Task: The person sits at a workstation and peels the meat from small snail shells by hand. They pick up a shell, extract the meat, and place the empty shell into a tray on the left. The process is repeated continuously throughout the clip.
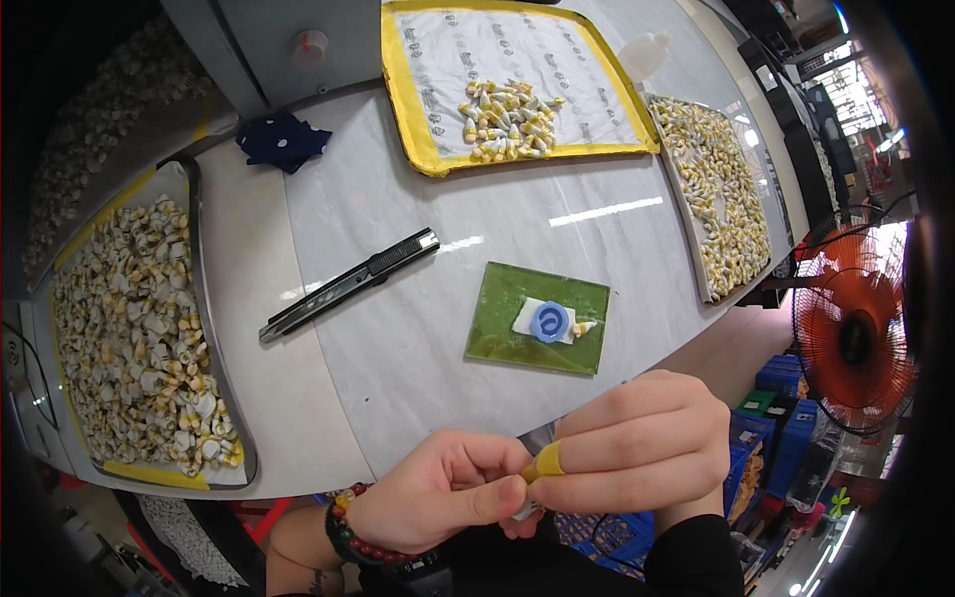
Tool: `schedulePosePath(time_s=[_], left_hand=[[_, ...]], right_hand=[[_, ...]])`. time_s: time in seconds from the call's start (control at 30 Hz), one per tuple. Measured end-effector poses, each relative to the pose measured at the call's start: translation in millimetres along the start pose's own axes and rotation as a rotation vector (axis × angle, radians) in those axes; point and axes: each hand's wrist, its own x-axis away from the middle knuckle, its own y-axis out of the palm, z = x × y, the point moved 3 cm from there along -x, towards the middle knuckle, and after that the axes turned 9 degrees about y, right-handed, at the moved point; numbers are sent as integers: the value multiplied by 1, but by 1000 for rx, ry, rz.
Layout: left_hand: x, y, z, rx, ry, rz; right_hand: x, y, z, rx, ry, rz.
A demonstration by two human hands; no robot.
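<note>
Both hands meet low in the view, near the front edge of the table. My left hand point(443, 495), with beaded bracelets at the wrist, pinches a small whitish piece point(524, 511) between thumb and fingers. My right hand point(642, 443) has closed fingers at the same piece, and a yellow band point(548, 459) wraps one fingertip. Fingers hide most of the piece. Just beyond them lies a green glass plate point(494, 338), carrying a blue round cap point(549, 321) on a white patch and a small yellow-white piece point(584, 327). A black utility knife point(348, 285) rests farther left.
On the left, a yellow-edged tray point(224, 428) holds heaped white-yellow pieces. Another yellow-edged tray point(428, 149) at the back carries a small pile of cone-shaped ones. A third, full tray point(699, 269) stands right. Also about: dark cloth point(283, 142), white bottle point(645, 56), orange fan point(856, 333).
</note>
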Motion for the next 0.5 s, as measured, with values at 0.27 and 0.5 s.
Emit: schedulePosePath(time_s=[0.27,0.5], left_hand=[[0,2,10,-66,69,49],[2,3,11,-10,124,44]], right_hand=[[2,-3,-2,-14,96,26],[11,7,-2,-4,144,201]])
